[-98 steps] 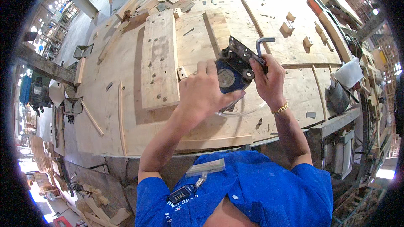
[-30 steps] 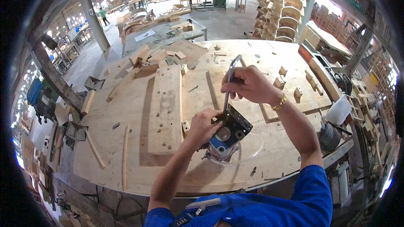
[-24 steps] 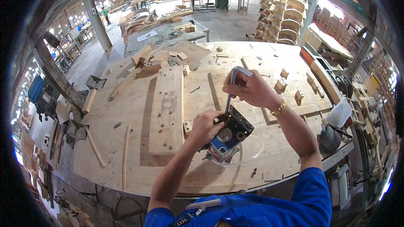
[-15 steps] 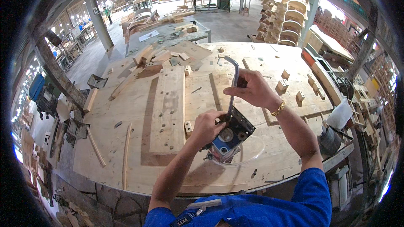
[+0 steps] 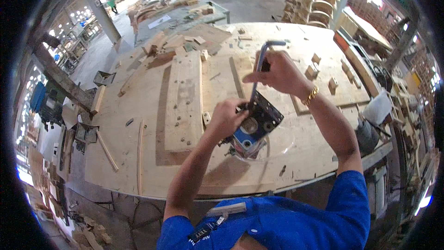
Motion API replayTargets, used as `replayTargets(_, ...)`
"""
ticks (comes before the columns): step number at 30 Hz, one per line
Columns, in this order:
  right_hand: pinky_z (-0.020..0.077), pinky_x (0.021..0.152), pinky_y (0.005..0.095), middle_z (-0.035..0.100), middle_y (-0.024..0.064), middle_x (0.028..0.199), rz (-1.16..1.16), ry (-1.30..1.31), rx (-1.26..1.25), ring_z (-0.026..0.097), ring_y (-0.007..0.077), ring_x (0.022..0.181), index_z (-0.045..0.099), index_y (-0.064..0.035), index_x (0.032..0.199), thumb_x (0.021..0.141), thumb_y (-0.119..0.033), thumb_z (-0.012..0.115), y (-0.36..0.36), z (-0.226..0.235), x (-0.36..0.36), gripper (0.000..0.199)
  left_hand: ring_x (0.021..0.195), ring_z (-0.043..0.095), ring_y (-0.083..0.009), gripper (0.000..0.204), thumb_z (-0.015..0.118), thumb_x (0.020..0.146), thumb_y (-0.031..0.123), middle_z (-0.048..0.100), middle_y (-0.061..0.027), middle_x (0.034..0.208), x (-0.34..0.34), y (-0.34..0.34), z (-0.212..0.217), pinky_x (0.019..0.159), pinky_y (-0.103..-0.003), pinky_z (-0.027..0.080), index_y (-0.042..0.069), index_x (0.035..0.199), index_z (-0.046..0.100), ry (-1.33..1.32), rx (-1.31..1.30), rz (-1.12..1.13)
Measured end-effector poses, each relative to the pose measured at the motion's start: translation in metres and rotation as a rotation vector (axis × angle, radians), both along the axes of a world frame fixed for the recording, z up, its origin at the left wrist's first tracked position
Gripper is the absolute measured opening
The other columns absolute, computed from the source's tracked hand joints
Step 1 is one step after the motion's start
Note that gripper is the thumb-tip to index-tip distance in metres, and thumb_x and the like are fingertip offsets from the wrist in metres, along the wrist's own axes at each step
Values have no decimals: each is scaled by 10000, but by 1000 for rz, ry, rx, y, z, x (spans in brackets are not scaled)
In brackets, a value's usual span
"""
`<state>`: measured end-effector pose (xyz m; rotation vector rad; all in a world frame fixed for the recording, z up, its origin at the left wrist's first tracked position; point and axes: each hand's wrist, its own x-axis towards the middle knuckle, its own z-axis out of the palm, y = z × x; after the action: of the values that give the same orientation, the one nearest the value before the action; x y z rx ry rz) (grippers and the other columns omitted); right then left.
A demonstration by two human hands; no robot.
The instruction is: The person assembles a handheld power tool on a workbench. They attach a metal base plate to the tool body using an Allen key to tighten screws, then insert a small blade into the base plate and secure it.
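My right hand [image 5: 276, 71] is closed around the shaft of a bent grey hex key [image 5: 262, 54]. Its short arm sticks out to the right at the top, and its lower end meets a black, hole-studded base plate [image 5: 270, 115]. That plate belongs to a blue-and-black power tool [image 5: 246, 141], perhaps a router, tilted over the workbench [image 5: 231, 176]. My left hand [image 5: 227, 119] grips the tool's left side, thumb and fingers close to the foot of the hex key. Where exactly the key seats is hidden by those fingers.
Left of the tool lies a thick wooden board [image 5: 185, 106] with several bolts. Small wood blocks [image 5: 313, 71] sit on a flat panel at the right. A grey bucket [image 5: 366, 136] stands by the right edge; scrap wood [image 5: 173, 41] is heaped at the far left.
The hex key has turned: its short arm pointed left before and points right now. My view has tipped down slightly. Both hands keep their holds.
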<state>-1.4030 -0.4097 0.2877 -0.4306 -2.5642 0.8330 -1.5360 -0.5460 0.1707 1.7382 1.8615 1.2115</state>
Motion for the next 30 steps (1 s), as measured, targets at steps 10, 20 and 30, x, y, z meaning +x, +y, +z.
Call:
replayTargets(10, 492, 514, 261, 628, 54, 622, 97, 62, -153, 613, 116, 559, 632, -7, 821, 833, -239, 675, -2, -3, 3, 236, 861, 647, -306, 305, 689, 742, 155, 661, -193, 923, 6, -2, 15, 783, -379, 486, -11, 994, 652, -54, -96, 25)
replayTargets(20, 505, 530, 241, 646, 68, 674, 250, 73, -1, 618, 94, 592, 623, 4, 857, 837, -177, 650, 1, -3, 7, 184, 817, 648, -298, 345, 727, 709, 200, 659, -192, 897, 6, 0, 17, 758, -380, 488, -16, 966, 650, -7, -191, 63)
replayTargets(30, 453, 525, 287, 582, 40, 586, 186, 214, 164, 523, 116, 526, 609, 4, 832, 816, -237, 698, 6, -16, -1, 257, 784, 648, -297, 359, 729, 688, 184, 657, -195, 891, 5, 3, 11, 732, -375, 494, -11, 979, 649, -39, -147, 69)
